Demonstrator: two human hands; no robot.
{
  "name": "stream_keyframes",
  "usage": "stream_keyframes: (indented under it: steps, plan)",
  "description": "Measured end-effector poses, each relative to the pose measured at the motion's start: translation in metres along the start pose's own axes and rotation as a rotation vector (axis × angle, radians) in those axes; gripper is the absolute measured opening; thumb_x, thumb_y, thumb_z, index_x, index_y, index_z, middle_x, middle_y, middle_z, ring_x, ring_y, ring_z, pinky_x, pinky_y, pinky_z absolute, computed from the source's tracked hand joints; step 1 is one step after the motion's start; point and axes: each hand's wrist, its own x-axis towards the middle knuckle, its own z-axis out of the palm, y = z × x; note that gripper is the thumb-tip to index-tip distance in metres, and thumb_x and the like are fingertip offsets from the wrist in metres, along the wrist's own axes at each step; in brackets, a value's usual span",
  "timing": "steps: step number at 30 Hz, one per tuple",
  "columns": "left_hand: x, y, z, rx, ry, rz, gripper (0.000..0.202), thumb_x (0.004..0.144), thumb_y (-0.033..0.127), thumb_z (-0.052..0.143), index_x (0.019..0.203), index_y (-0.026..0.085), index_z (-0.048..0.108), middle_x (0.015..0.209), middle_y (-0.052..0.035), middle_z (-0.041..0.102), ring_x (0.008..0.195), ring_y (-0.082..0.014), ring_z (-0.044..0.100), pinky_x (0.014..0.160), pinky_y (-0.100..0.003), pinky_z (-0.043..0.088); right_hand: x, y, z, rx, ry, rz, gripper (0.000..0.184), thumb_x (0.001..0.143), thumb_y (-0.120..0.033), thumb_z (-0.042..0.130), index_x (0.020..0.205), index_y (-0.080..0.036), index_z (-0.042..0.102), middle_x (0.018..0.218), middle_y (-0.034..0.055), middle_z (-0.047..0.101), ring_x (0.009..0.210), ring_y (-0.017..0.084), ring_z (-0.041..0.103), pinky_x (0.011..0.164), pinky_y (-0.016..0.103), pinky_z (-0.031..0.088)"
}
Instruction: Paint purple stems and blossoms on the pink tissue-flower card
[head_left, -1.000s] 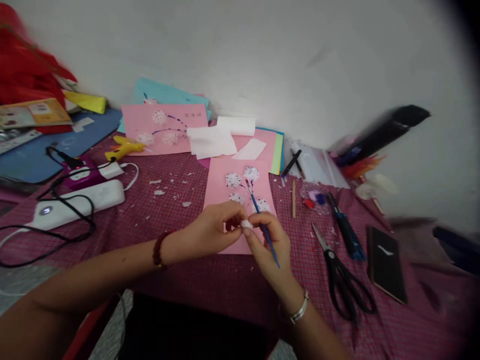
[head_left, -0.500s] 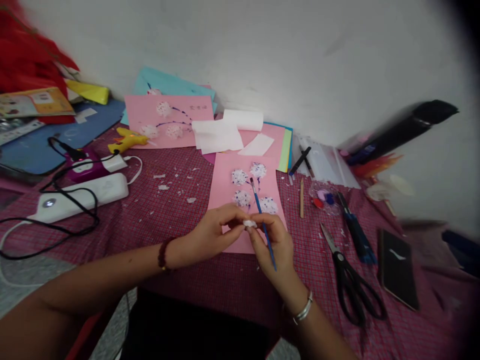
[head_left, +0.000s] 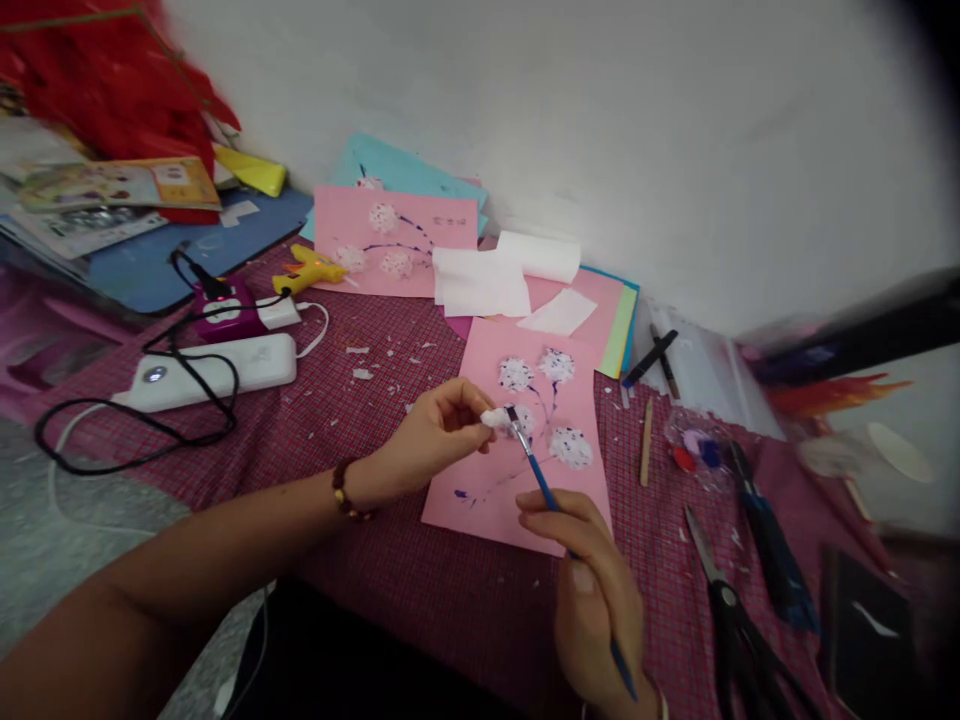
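Observation:
My left hand (head_left: 435, 432) pinches a small white tissue ball (head_left: 495, 417) above a pink paper sheet (head_left: 517, 490). My right hand (head_left: 592, 590) grips a thin blue paintbrush (head_left: 540, 475), and its bristles touch the tissue ball. The pink sheet lies on the red checked tablecloth (head_left: 420, 560) and carries three white tissue flowers speckled with purple (head_left: 570, 445), joined by thin purple painted stems. A beaded bracelet sits on my left wrist.
Black scissors (head_left: 739, 630) and a blue tool (head_left: 772, 550) lie to the right, near a small paint palette (head_left: 694, 450) and a wooden stick (head_left: 646, 442). A white power strip (head_left: 217, 370), a yellow glue gun (head_left: 311, 270), another pink flower sheet (head_left: 394, 240) and white tissue (head_left: 484, 280) lie further back.
My hands have separated: the right hand drew back toward me and now points the brush tip at the tissue ball, which stays in the left hand. The view shifted left.

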Motion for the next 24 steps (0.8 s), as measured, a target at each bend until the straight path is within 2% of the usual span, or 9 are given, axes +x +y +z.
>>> stream_keyframes:
  steps: [6,9,16,20,24]
  plan:
    - [-0.002,0.000,0.002,-0.060,0.021,-0.066,0.019,0.069,0.013,0.073,0.074,0.015,0.055,0.074,0.0016,0.061,0.060,-0.0062,0.056,0.057,-0.019,0.048,0.001,0.000,0.003,0.041,-0.047,0.047,0.031,0.095,-0.019,0.034,0.114,-0.025,0.058,0.115,0.0058,0.059,0.108,0.020,0.056,0.087,0.037,0.048]
    - [-0.003,-0.003,0.001,-0.135,0.017,-0.074,0.019,0.070,0.015,0.074,0.075,0.015,0.056,0.074,0.0012,0.063,0.059,-0.0067,0.058,0.058,-0.020,0.049,0.001,-0.001,0.005,0.076,-0.027,0.079,0.031,0.096,-0.016,0.033,0.111,-0.026,0.058,0.114,0.0046,0.060,0.107,0.018,0.058,0.087,0.035,0.049]
    - [-0.001,-0.002,-0.003,-0.159,0.075,0.018,0.016,0.071,0.018,0.076,0.074,0.014,0.061,0.080,-0.0015,0.067,0.066,-0.0085,0.061,0.061,-0.021,0.050,-0.001,0.001,0.016,0.361,0.053,0.229,0.030,0.095,-0.013,0.034,0.097,-0.027,0.061,0.105,0.0023,0.063,0.099,0.015,0.061,0.085,0.032,0.048]
    - [0.005,0.002,-0.010,-0.107,0.120,0.050,0.014,0.071,0.018,0.077,0.075,0.014,0.065,0.080,-0.0016,0.068,0.072,-0.0085,0.061,0.070,-0.021,0.049,0.001,-0.001,0.013,0.440,0.079,0.200,0.028,0.096,-0.021,0.034,0.099,-0.026,0.062,0.097,0.0044,0.065,0.093,0.018,0.062,0.080,0.034,0.050]
    - [0.007,0.006,-0.012,-0.075,0.148,-0.004,0.014,0.069,0.018,0.078,0.077,0.014,0.067,0.076,-0.0008,0.067,0.069,-0.0080,0.059,0.069,-0.021,0.047,0.001,-0.003,0.003,0.276,0.196,0.104,0.028,0.094,-0.023,0.038,0.112,-0.026,0.059,0.096,0.0055,0.069,0.087,0.020,0.064,0.078,0.038,0.051]
